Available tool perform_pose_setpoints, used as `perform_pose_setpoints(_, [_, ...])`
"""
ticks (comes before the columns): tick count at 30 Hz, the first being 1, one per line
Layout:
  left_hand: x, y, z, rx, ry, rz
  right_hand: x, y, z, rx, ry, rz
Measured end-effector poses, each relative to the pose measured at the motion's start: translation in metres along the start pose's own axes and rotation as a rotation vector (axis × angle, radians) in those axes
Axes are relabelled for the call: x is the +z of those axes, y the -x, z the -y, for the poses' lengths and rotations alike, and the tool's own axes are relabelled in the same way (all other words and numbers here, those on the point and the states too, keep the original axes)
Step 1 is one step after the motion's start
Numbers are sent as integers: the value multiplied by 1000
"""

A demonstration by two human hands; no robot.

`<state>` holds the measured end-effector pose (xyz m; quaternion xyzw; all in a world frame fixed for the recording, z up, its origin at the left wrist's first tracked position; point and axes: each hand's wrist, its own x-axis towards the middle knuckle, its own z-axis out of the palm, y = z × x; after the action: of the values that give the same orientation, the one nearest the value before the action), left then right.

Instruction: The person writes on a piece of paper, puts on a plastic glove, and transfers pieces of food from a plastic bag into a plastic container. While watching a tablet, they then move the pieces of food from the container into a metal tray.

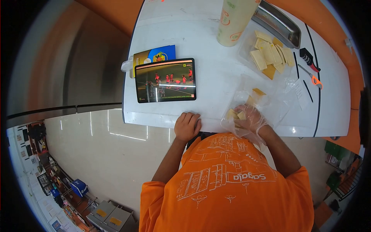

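My left hand [187, 125] rests on the near edge of the white table with its fingers curled in; nothing shows in it. My right hand [249, 116] is inside a clear plastic bag [234, 101], its fingers closed around pale yellow flat pieces [236, 115]. The film partly blurs the grip. Another yellow piece [258, 92] lies in the bag, just beyond the fingers. Farther back, a clear plastic bag or tray holds a heap of pale yellow rectangular slices [266, 53].
A tablet [166, 81] playing a football match leans against a blue and yellow box [162, 53]. At the back stand a tall plastic cup [234, 23] and a metal tray [278, 23]. Orange-handled scissors [315, 80] and a black-and-red cutter [309, 60] lie on the right.
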<state>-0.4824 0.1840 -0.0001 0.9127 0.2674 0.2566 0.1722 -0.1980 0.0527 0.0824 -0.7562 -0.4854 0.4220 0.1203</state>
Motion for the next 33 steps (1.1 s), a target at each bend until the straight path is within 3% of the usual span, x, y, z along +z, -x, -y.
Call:
perform_pose_setpoints(4, [-1, -1, 0, 3, 9, -5, -13, 10, -1, -9, 16, -9])
perform_pose_setpoints(7, [0, 0, -1, -1, 3, -2, -29, 23, 16, 156, 11, 70])
perform_pose_setpoints(12, [1, 0, -1, 3, 3, -22, -22, 22, -18, -38, 31, 241])
perform_pose_setpoints(16, [-1, -1, -1, 7, 7, -11, -16, 24, -26, -100, -49, 257])
perform_pose_setpoints(22, [0, -1, -2, 10, 3, -20, -19, 27, -14, -23, 9, 284])
perform_pose_setpoints(25, [1, 0, -1, 6, -2, -22, -24, 31, -3, 78, -103, 244])
perform_pose_setpoints(28, [0, 0, 0, 2, 20, -1, -15, 20, -16, 107, 7, 224])
perform_pose_setpoints(30, [1, 1, 0, -5, -5, 21, -6, 17, -50, -177, -17, 252])
perform_pose_setpoints(33, [4, 2, -1, 0, -2, 1, -22, 21, -30, -114, -16, 294])
